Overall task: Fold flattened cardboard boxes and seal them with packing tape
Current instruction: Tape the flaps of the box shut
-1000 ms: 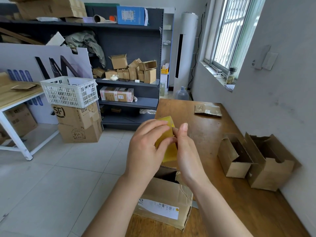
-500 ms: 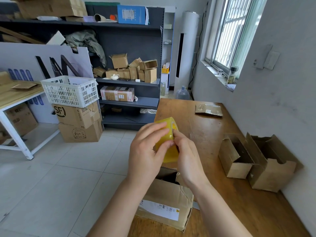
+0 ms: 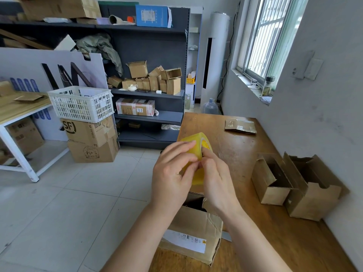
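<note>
A yellow roll of packing tape (image 3: 198, 142) is held up in front of me over the wooden table (image 3: 235, 152). My left hand (image 3: 172, 173) grips the roll from the left, its fingers curled over the outer face. My right hand (image 3: 216, 179) holds it from the right, thumb and fingertips pinching at the tape surface. Below my wrists an open cardboard box (image 3: 194, 232) with a white label sits at the table's near edge. Two more folded open boxes, one small (image 3: 271, 185) and one larger (image 3: 312, 195), stand by the wall at the right.
A flattened cardboard piece (image 3: 240, 126) lies at the table's far end. On the left, a white plastic basket (image 3: 80, 104) tops stacked SF boxes (image 3: 90, 140). A dark shelf unit (image 3: 149, 91) holds several small boxes. A white-framed table (image 3: 17, 114) stands far left.
The tape roll has turned in my hands, its side with the core now faces right. My fingers have shifted closer together on its surface.
</note>
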A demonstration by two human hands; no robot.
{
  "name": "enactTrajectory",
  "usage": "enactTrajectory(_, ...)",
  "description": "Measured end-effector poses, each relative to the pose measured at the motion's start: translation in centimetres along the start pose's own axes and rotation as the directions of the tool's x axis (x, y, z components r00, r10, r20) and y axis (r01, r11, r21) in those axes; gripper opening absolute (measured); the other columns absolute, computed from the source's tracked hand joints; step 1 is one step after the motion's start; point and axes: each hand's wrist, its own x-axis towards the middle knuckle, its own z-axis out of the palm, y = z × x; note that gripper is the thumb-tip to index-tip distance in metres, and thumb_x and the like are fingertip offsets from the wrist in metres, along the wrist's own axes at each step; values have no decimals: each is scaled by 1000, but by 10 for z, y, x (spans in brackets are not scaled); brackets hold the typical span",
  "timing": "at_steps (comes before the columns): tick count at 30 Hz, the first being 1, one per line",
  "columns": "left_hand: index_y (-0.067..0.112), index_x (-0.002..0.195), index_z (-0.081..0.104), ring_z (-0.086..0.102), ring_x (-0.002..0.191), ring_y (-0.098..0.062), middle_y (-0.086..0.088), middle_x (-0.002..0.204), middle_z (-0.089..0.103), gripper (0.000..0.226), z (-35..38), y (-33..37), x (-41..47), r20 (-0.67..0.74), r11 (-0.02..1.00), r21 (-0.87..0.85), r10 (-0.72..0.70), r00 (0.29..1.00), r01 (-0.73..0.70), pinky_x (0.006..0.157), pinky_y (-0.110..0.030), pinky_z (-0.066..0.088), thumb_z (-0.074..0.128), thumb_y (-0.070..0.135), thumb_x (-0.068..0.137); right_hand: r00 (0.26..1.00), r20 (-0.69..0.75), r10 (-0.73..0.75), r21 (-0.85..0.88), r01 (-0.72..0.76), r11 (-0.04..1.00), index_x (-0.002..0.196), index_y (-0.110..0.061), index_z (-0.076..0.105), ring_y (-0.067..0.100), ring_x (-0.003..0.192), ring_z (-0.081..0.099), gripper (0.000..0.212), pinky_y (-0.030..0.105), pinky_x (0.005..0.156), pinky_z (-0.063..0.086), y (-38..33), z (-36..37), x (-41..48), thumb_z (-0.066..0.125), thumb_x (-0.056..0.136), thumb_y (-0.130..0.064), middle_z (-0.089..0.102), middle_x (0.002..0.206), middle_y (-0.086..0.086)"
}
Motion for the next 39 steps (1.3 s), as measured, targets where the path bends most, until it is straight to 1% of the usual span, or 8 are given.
enactTrajectory(5,10,88,69,58,113,-11,7,116,64,17,-1,2,1,17,996,-55,-67,998,68,97,-21,45,65,26,83,994,63,89,131,-97,987,74,-3,50,11,67,44,23,27,60,36,-4,-3,3,35,84,-19,47,70,6)
enactTrajectory(9,21,124,55,49,126,-9,5,134,54,54,-3,5,2,131,977,-75,-187,974,197,103,-28,42,65,47,79,972,75,224,400,-235,886,80,0,61,12,62,61,30,23,56,48,-6,-7,5,41,99,-12,63,66,7)
enactTrajectory(14,45,133,32,26,141,-11,15,152,20,79,-12,1,8,402,962,-38,-233,886,270,106,-46,40,67,62,65,938,148,313,551,-341,761,65,-10,66,20,63,58,33,29,57,47,-9,-11,8,45,90,-11,59,64,8)
enactTrajectory(18,42,131,40,23,139,-8,20,144,21,79,-20,0,17,394,979,48,-203,896,200,103,-42,43,69,61,60,924,252,287,545,-380,747,83,-3,68,27,76,58,30,33,66,48,-7,-10,11,46,70,-18,61,80,17)
enactTrajectory(22,38,130,44,23,139,-12,18,143,24,76,-24,-4,19,392,985,29,-167,905,169,102,-46,44,72,56,61,924,324,202,560,-359,747,83,-9,76,22,78,65,39,31,67,53,-5,-12,12,41,68,-15,70,84,15)
enactTrajectory(26,38,130,45,27,139,-12,18,143,25,76,-26,-4,19,381,986,19,-160,911,165,106,-38,41,73,57,62,919,338,205,528,-365,767,104,7,67,30,87,58,43,37,73,48,-1,-12,11,44,74,-16,64,94,22)
enactTrajectory(31,43,134,41,25,139,-9,20,142,27,79,-29,-2,18,394,988,58,-153,906,142,105,-18,25,72,57,62,916,343,208,517,-369,773,87,3,70,26,74,55,29,31,64,47,0,-16,12,50,74,-14,59,82,20)
enactTrajectory(39,43,139,41,29,138,-10,18,141,30,88,-32,1,21,424,974,8,-207,882,224,108,-27,32,78,53,60,917,354,184,512,-355,782,97,29,48,33,78,46,54,35,63,44,5,-16,12,51,61,-12,53,89,25)
